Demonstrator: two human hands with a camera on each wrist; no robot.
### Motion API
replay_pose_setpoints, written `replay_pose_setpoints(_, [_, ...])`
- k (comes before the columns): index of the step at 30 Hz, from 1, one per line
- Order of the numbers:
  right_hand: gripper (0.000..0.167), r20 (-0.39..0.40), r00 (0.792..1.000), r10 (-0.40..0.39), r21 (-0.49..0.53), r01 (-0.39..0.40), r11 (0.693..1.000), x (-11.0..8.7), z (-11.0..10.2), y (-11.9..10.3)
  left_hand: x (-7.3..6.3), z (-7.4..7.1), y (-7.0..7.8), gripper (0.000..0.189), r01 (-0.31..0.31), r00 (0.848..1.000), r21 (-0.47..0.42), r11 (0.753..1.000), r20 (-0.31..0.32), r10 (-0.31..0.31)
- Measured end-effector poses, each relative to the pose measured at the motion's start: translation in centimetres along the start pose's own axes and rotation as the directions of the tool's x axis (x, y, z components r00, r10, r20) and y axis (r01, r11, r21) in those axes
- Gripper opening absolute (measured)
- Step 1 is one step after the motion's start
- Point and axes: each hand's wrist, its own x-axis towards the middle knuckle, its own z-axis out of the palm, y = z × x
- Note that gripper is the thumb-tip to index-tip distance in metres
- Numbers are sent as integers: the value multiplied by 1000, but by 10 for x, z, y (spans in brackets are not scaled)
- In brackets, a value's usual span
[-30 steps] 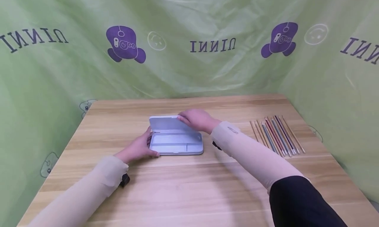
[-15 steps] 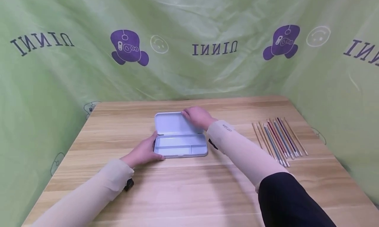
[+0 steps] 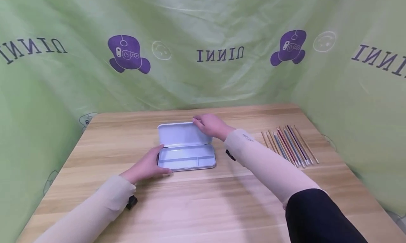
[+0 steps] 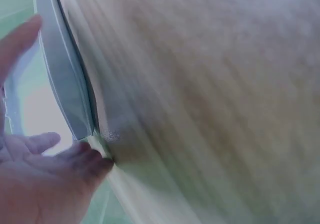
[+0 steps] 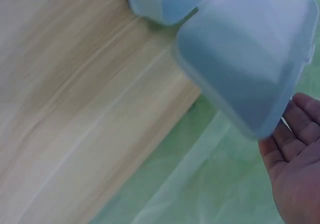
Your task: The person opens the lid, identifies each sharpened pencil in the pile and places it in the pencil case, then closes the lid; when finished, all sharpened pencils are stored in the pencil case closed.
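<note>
A pale blue pencil case (image 3: 186, 164) lies on the table with its lid (image 3: 177, 134) raised at the back. Its inside shows a long compartment and smaller ones divided by low walls; nothing lies in them. My left hand (image 3: 147, 167) holds the case by its left end, thumb at the front corner and fingers at the back. My right hand (image 3: 212, 126) is at the lid's upper right edge. In the right wrist view, the fingers of my right hand (image 5: 295, 154) reach out nearly straight along the outer side of the lid (image 5: 245, 63).
Several pencils (image 3: 289, 146) in wood, red, blue and purple colours lie side by side at the right of the wooden table (image 3: 190, 207). A green printed curtain (image 3: 177, 84) surrounds the table at the back and sides.
The lid has tilted further back with my right hand at its edge. My left hand has stayed at the left end of the case. The head view has shifted slightly.
</note>
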Motion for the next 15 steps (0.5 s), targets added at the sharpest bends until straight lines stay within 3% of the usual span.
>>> replay_pose_setpoints(6, [48,-11,999,33,76,-32,997,-22,-4,21,-1,-3,2,81,16,998,105,994,-63,-10])
replay_pose_setpoints(11, [56,-15,990,137,135,-134,982,-37,-8,41,2,-2,4,99,42,999,216,976,-18,-39])
replay_pose_setpoints(15, [59,-11,985,172,147,-168,975,-46,-13,58,5,0,5,110,51,997,303,952,34,-64])
